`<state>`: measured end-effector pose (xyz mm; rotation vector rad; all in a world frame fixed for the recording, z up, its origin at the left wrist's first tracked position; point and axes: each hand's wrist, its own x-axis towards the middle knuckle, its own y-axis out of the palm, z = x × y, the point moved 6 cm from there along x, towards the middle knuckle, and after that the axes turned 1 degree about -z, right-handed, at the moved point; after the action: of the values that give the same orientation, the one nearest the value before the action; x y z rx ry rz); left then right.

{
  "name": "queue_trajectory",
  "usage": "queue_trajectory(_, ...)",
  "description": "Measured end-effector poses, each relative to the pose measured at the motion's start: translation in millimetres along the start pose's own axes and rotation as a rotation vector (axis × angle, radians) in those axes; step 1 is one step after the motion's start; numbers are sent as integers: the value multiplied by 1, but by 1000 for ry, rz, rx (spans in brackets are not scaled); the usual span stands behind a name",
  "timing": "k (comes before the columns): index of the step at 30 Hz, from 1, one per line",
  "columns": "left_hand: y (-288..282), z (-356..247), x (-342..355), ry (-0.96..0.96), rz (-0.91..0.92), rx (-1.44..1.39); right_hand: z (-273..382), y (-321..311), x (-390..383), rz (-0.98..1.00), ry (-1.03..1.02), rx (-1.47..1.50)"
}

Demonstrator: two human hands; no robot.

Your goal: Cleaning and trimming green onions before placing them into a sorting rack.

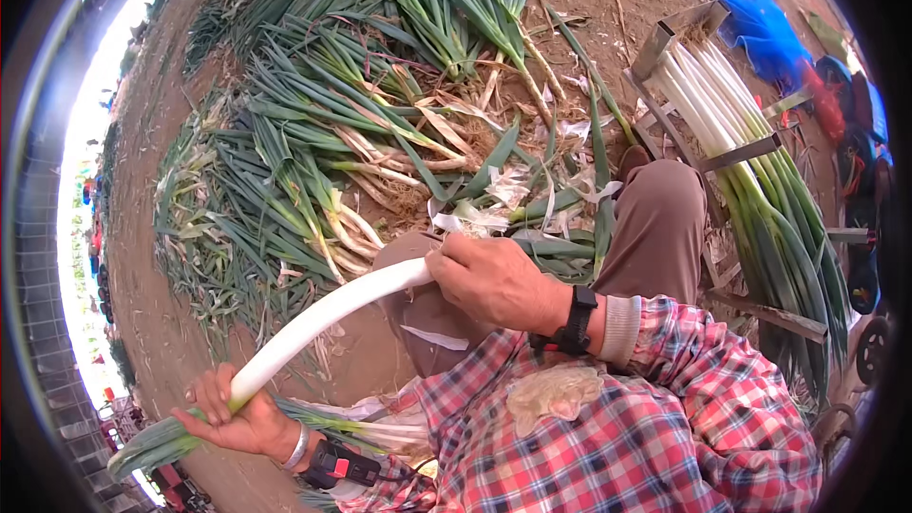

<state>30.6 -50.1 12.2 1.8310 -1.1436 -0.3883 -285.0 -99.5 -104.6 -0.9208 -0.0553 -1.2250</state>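
Note:
A long leek-like green onion, white along its shaft and green at the leafy end, stretches across in front of me. My left hand is wrapped round it where white turns to green, the leaves trailing off to the lower left. At the other end, my right hand closes over the root end, which its fingers hide. The shaft appears bent in an arc between the two hands, above my knee. A loose strip of pale peel lies on that trouser leg.
Heaps of untrimmed green onions cover the soil ahead and left, with peelings among them. At right, a metal rack holds a bundle of cleaned white-stemmed onions. A blue bag lies beyond it. More onions lie beside my left forearm.

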Motion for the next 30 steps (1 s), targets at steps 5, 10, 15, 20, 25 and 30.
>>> queue_trajectory(5, 8, -1, 0, 58, 102, 19, -3, 6, 1, 28, 69, -8)
queue_trajectory(10, 19, 2, -4, 49, 221, -40, -30, 19, 1, -86, 253, 198)
queue_trajectory(15, 26, 13, -3, 18, 300, -100, -147, 20, -45, -14, 848, 85)
queue_trajectory(20, 10, -25, 1, 111, 263, -1, -55, -13, 7, -9, 377, 491)
queue_trajectory(25, 39, 25, 10, -17, 87, -134, -42, 11, -10, 249, 350, 372)
queue_trajectory(30, 65, 8, 30, 80, 166, 11, -142, -6, -99, 464, 423, -250)
